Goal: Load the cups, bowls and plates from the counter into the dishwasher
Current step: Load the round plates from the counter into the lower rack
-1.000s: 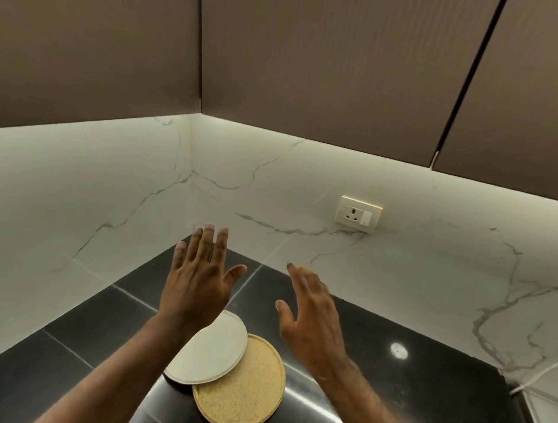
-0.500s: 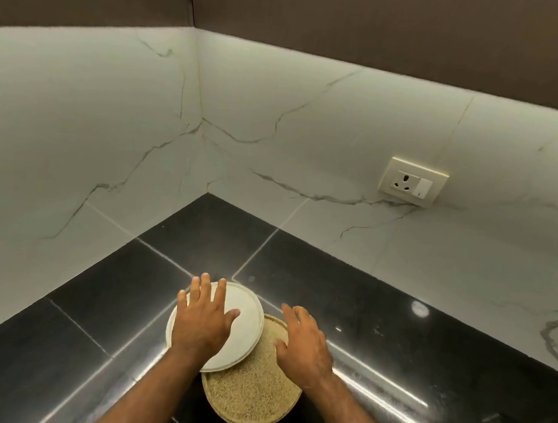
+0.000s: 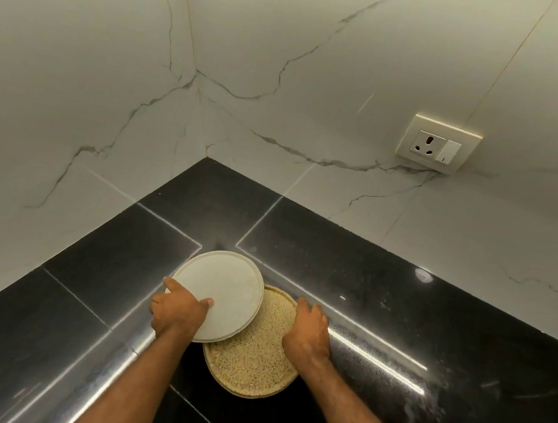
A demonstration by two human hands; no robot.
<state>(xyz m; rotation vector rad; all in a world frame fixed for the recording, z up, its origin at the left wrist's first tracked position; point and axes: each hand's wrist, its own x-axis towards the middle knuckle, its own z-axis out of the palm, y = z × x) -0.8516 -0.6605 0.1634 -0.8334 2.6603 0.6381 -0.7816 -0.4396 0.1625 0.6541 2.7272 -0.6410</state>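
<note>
I am judging the loading barely begun: my left hand [image 3: 178, 313] is pinching the round white plate [image 3: 229, 284], my right hand [image 3: 307, 329] curling round the speckled tan round plate [image 3: 254, 358] beneath it, both lying out from the glossy black stone counter's [image 3: 398, 285] back corner.

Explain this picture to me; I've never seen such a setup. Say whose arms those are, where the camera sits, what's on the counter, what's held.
No machine here: a person wears one wide camera on the head, looking down at their own bare arms. On the black counter, in a marble-walled corner with a wall socket, a white plate lies partly over a speckled tan plate. The left hand pinches the white plate's near edge; the right hand curls over the speckled tan plate's right rim.
</note>
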